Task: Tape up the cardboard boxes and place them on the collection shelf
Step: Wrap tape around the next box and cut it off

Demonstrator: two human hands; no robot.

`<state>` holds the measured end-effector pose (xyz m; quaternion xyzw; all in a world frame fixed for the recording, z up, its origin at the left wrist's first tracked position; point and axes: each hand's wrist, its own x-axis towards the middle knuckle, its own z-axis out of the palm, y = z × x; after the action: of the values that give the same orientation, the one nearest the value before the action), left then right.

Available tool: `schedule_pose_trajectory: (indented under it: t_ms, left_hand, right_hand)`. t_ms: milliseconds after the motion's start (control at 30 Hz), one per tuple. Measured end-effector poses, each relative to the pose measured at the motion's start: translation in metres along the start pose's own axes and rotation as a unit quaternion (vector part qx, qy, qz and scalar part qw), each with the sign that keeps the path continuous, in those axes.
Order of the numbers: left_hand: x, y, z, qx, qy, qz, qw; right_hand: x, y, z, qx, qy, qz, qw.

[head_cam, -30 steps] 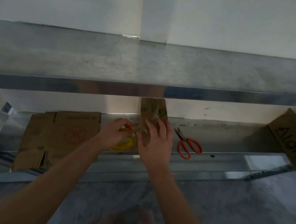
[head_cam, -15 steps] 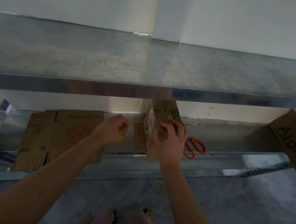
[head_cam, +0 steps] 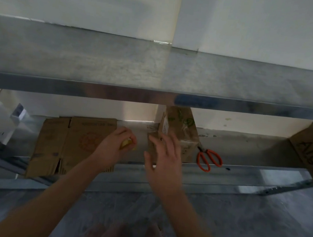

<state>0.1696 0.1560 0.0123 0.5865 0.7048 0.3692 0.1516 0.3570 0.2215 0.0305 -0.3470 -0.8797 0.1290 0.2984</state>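
A long metal shelf (head_cam: pixel 154 97) spans the whole view, its upper deck bare and grey, with a lower shelf (head_cam: pixel 253 152) beneath it holding everything else. On the lower shelf at the left lies a flattened cardboard box (head_cam: pixel 69 144), its near edge overhanging the front rail. At the far right sits another cardboard box (head_cam: pixel 312 154) with dark lettering, tilted and partly cut off by the frame. In the middle stands a small cardboard box (head_cam: pixel 181 132), upright with a flap open on its left side. The right hand (head_cam: pixel 164 161) is spread flat in front of that box, fingers extended, its grip open; whether it touches the box is unclear through blur. The left hand (head_cam: pixel 115 145) is curled, its grip closed around a yellow tape roll (head_cam: pixel 126 144), just left of the small box. Orange-handled scissors (head_cam: pixel 208 158) lie right of the small box.
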Motion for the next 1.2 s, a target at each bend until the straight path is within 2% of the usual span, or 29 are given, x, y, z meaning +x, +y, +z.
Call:
schedule_pose_trajectory:
  t_ms: [200,367,533,700,900,1067,1200]
  left_hand:
    - [-0.024,-0.007,0.005,0.014,0.031,0.015,0.999]
    - [-0.034,-0.013,0.006,0.028,0.021,0.029,0.999]
    - [-0.037,-0.012,0.006,0.005,0.014,0.039,0.999]
    - [-0.040,-0.017,0.004,0.020,-0.009,0.063,0.998]
    - [-0.043,-0.019,0.004,0.011,-0.023,0.064,0.998]
    - [-0.041,-0.014,0.004,-0.007,-0.031,0.069,0.997]
    - [-0.039,-0.014,0.005,-0.009,-0.035,0.076,0.996]
  right_hand:
    - [-0.028,-0.008,0.043,-0.002,-0.100,0.045,0.994]
    - [-0.027,-0.009,0.049,0.138,-0.143,0.140,0.970]
    - [-0.023,-0.012,0.052,0.215,-0.122,0.132,0.960]
    - [-0.022,-0.009,0.055,0.251,-0.151,0.166,0.942]
    - [-0.017,-0.009,0.054,0.247,-0.178,0.156,0.940]
    - [-0.015,-0.008,0.052,0.248,-0.165,0.165,0.940]
    - [-0.014,-0.008,0.052,0.300,-0.155,0.211,0.917]
